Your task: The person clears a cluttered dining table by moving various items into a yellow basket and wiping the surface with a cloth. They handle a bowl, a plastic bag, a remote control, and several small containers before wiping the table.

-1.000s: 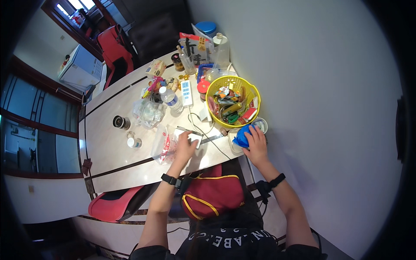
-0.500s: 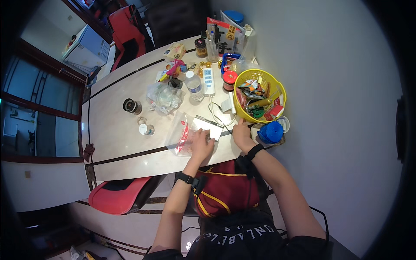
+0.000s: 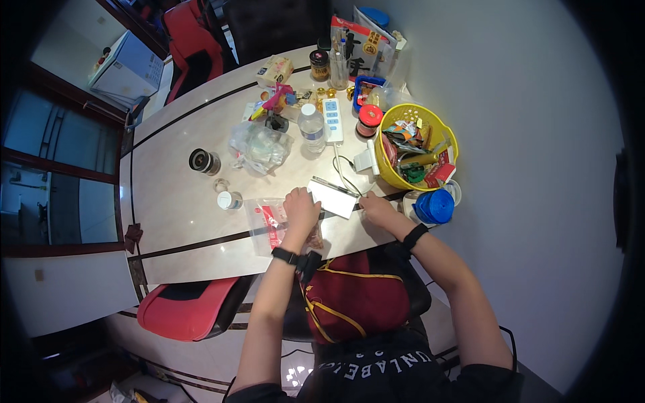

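My left hand (image 3: 303,209) lies over the upper right part of a clear plastic bag (image 3: 261,221) with red print, its fingers bent and close together. Part of the bag, with something brownish inside, shows beneath the wrist. Just right of that hand a white notepad (image 3: 332,198) rests on the table, and a dark pen (image 3: 336,186) lies along its far edge. My right hand (image 3: 380,210) is closed at the notepad's right corner, beside a thin dark cable. What its fingertips hold, if anything, is too small to make out.
A yellow basket (image 3: 451,151) of packets and a blue-lidded container (image 3: 433,206) stand at the right by the wall. Beyond the notepad are a water bottle (image 3: 312,131), a power strip (image 3: 332,121), a red-lidded jar (image 3: 369,121) and a crumpled plastic bag (image 3: 259,146). A white-capped jar (image 3: 230,200) stands left.
My left hand has moved left off the notepad, and the printed bag has shifted left and toward me. My right hand has come down to the notepad's corner. The view has shifted slightly.
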A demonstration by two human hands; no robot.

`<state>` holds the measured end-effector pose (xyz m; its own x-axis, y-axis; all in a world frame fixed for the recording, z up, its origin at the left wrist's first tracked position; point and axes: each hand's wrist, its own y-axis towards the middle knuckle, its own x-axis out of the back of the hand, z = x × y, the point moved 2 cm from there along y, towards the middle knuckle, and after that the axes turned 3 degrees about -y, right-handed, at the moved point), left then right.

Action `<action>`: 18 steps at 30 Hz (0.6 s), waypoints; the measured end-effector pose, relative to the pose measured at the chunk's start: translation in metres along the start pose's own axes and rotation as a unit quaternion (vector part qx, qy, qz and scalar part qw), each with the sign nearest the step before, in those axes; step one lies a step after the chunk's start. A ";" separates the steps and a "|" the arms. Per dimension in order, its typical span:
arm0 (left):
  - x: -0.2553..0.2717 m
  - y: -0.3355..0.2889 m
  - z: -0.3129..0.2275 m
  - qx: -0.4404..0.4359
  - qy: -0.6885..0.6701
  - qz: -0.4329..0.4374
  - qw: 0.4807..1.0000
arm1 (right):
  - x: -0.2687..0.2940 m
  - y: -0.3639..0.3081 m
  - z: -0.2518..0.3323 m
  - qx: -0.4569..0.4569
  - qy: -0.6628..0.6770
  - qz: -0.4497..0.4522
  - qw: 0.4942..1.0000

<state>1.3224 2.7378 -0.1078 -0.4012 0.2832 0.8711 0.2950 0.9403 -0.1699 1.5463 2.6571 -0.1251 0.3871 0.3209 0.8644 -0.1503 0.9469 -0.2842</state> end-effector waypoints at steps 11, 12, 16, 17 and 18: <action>-0.005 0.040 -0.005 0.137 0.103 0.173 0.970 | -0.030 0.014 0.013 -0.100 0.086 0.040 0.990; -0.008 0.043 0.002 0.157 0.092 0.189 0.965 | -0.029 0.015 0.013 -0.099 0.082 0.040 0.991; -0.014 0.054 0.022 0.159 -0.068 0.217 0.961 | -0.022 0.011 0.012 -0.086 0.095 0.050 0.991; -0.011 0.053 0.020 0.120 -0.122 0.183 0.968 | -0.019 0.011 0.013 -0.086 0.109 0.059 0.989; -0.007 0.051 0.015 0.100 -0.164 0.172 0.966 | -0.016 0.011 0.013 -0.095 0.113 0.079 0.986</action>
<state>1.3270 2.7866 -0.1298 -0.5721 0.5993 0.5599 0.3000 0.7883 -0.5372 1.5266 2.6618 -0.1362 0.5686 0.4408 0.6945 -0.0595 0.8642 -0.4997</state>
